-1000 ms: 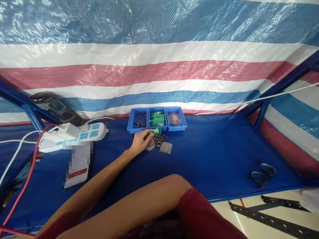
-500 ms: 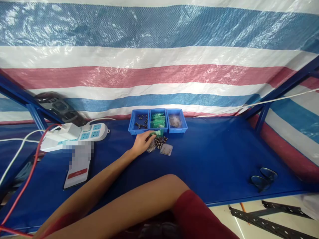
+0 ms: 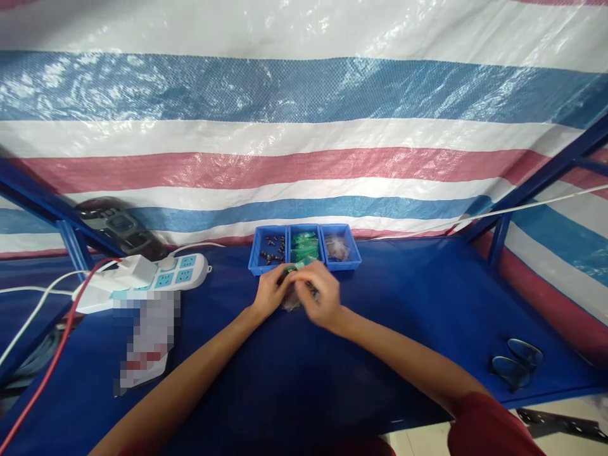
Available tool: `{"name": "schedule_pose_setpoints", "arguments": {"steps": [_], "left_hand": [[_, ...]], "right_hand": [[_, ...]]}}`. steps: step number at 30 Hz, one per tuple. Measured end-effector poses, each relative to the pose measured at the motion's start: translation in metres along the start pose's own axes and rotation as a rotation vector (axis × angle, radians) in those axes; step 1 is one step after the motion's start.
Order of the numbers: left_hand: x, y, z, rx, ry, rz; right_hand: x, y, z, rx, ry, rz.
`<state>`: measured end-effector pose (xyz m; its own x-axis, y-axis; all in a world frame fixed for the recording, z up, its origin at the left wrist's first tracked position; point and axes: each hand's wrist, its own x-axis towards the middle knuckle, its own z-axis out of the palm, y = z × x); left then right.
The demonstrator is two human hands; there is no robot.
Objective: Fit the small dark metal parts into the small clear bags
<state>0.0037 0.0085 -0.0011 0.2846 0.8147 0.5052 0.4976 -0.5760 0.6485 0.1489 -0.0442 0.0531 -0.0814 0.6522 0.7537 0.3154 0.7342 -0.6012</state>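
Observation:
My left hand [image 3: 271, 291] is closed on a small green packet [image 3: 295, 266] just in front of the bins. Against it, my right hand [image 3: 322, 295] has its fingers pinched together at the packet; what they grip is hidden. Beneath the hands lie a clear bag [image 3: 291, 301] and dark small parts, mostly covered. Behind them stand three blue bins side by side: the left bin [image 3: 255, 254] with small dark fittings, the middle one with green packets [image 3: 304, 244], the right one with clear bags [image 3: 337, 247].
At the left lie a white power strip [image 3: 192, 271] with cables and a phone [image 3: 154, 342]. Glasses [image 3: 515, 365] rest at the right front of the blue table [image 3: 403, 297]. Blue frame posts and a striped sheet [image 3: 304, 171] stand behind.
My right arm, earlier crossing low in front, has swung up and its hand now meets my left hand at the green packet. The view has tilted up slightly.

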Motion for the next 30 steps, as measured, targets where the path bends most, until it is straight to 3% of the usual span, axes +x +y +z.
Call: {"name": "schedule_pose_setpoints", "arguments": {"steps": [2, 7, 13, 16, 30], "left_hand": [[0.0, 0.001, -0.001, -0.01, 0.011, -0.04], [-0.001, 0.001, -0.002, -0.041, 0.018, -0.082], [0.0, 0.002, -0.004, -0.025, -0.028, -0.052], [0.0, 0.002, -0.002, -0.009, -0.022, -0.064], [-0.002, 0.0, 0.0, 0.009, -0.042, 0.004]], "right_hand": [[-0.007, 0.03, -0.013, -0.079, 0.125, 0.211], [-0.021, 0.064, -0.012, -0.068, 0.045, 0.248], [-0.028, 0.066, -0.009, -0.043, -0.088, 0.158], [-0.029, 0.067, -0.012, -0.092, -0.116, 0.191], [-0.027, 0.066, -0.011, -0.159, -0.132, 0.197]]}}
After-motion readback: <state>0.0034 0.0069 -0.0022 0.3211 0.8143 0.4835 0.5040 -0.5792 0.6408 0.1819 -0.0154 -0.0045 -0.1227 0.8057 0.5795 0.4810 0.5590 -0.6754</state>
